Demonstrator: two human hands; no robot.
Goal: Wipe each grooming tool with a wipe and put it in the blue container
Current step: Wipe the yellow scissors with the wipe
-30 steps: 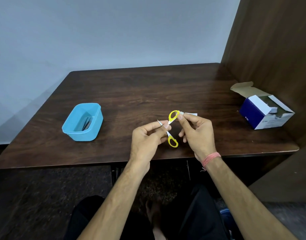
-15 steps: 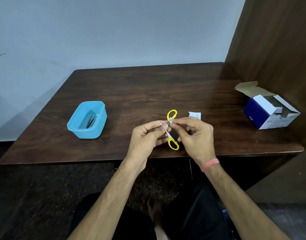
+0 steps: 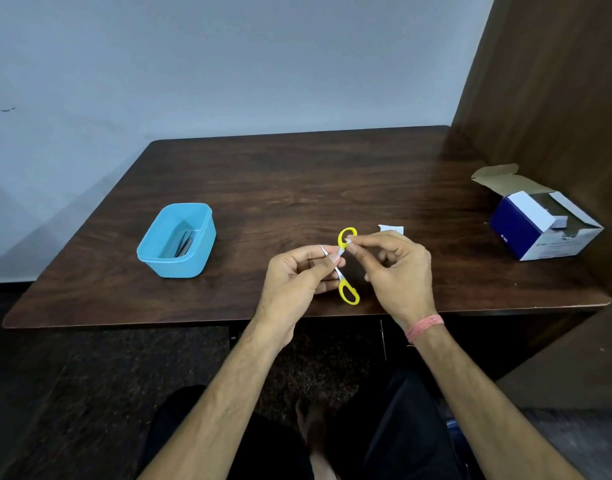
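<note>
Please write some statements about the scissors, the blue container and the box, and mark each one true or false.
1. The left hand holds the scissors by the blades. True.
2. The scissors lie in the container. False: both hands hold them above the table.
3. The container holds dark tools. True.
4. The box is closed. False: its flap stands open.
5. The right hand is idle. False: it pinches a small wipe against the scissors.
</note>
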